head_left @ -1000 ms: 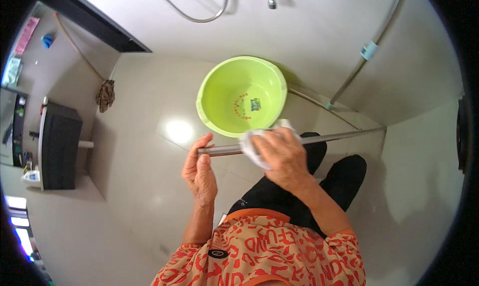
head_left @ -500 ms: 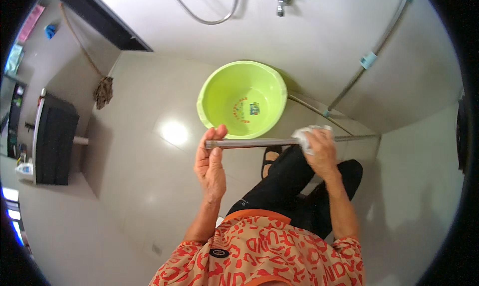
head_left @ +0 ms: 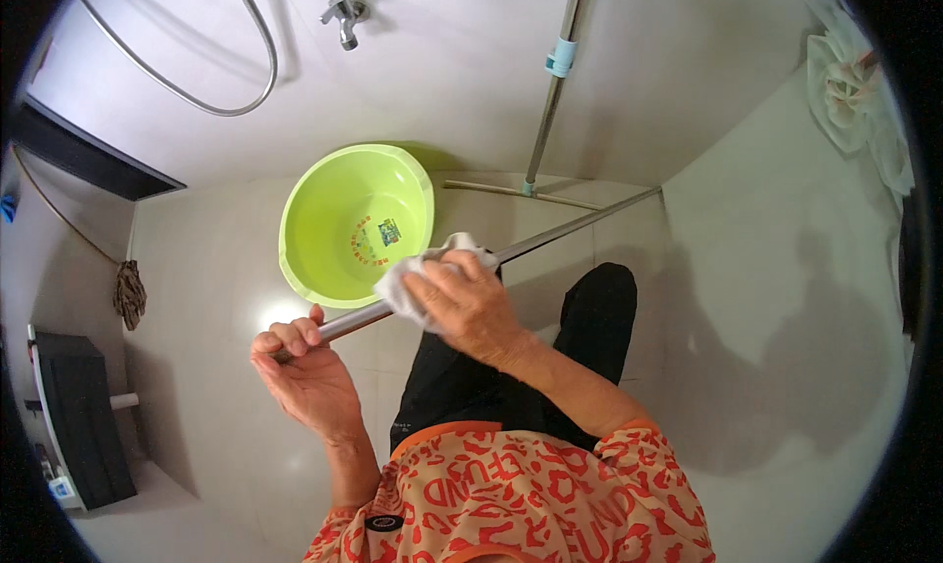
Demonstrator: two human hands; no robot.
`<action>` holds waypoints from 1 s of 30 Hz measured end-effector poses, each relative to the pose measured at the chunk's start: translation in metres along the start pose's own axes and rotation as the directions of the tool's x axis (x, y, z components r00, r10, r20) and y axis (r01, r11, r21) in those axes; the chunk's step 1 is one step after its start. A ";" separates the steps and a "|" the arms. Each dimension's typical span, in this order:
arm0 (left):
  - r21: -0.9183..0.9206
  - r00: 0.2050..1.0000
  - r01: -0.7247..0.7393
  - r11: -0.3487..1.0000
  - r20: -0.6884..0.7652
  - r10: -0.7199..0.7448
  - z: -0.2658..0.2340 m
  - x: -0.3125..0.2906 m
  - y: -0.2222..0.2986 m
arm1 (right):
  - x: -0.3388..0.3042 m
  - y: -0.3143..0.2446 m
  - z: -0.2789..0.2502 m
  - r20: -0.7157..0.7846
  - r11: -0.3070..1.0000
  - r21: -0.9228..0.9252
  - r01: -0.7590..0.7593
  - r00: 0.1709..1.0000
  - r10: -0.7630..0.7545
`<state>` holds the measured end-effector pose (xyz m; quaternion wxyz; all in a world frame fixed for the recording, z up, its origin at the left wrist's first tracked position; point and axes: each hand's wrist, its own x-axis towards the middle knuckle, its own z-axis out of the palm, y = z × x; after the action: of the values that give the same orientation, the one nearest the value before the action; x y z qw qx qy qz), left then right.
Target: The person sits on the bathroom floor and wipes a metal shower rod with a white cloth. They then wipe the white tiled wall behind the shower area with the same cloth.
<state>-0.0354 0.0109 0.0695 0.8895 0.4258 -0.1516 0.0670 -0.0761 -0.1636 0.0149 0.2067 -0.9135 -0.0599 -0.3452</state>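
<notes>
A long metal pole (head_left: 570, 228) slants across in front of me, its far end at the room's corner on the right. Near its left end, my left hand (head_left: 306, 366) has its fingers wrapped round the pole. My right hand (head_left: 467, 308) presses a white cloth (head_left: 411, 293) against the pole, to the right of my left hand. The cloth is bunched around the pole and hides that stretch of it. Just beyond the pole stands a light green plastic basin (head_left: 339, 209) on the floor, with a printed patch inside.
Against the far wall leans a metal stand (head_left: 552, 111) with light blue joints and a crossbar at floor level. A tap (head_left: 346, 23) and a shower hose (head_left: 221, 109) are on that wall. A mop (head_left: 129, 293) and a dark cabinet (head_left: 83, 421) are at left; pale plastic sheeting (head_left: 850, 96) hangs at right.
The white cloth has slid along the pole toward my left hand. My left fingers have closed round the pole's end, which now tilts lower on the left. The view has turned rightward.
</notes>
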 end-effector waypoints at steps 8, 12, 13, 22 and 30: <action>-0.087 0.995 0.069 0.994 -0.071 -0.075 -0.008 0.007 -0.001 | -0.053 0.102 -0.001 0.112 0.988 0.012 -0.155 0.982 0.152; -0.148 0.986 0.107 0.983 -0.108 -0.124 -0.025 0.006 -0.005 | -0.073 0.137 -0.001 0.212 0.966 0.016 -0.258 0.945 0.249; -0.170 0.984 0.121 0.978 -0.106 -0.141 -0.030 0.005 -0.006 | -0.077 0.146 -0.002 0.234 0.962 0.012 -0.271 0.937 0.261; -0.304 0.961 0.172 0.937 -0.156 -0.227 -0.033 -0.004 -0.005 | -0.066 0.110 -0.011 0.402 0.928 -0.068 -0.366 0.841 0.361; -0.136 0.964 0.177 0.975 -0.176 -0.200 -0.009 -0.002 0.010 | 0.011 -0.047 -0.003 0.182 0.979 0.206 -0.016 0.983 -0.023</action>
<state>-0.0378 0.0239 0.0706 0.9260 0.3761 -0.0292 0.0129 -0.0813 -0.1229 0.0404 0.2932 -0.9150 -0.1159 -0.2518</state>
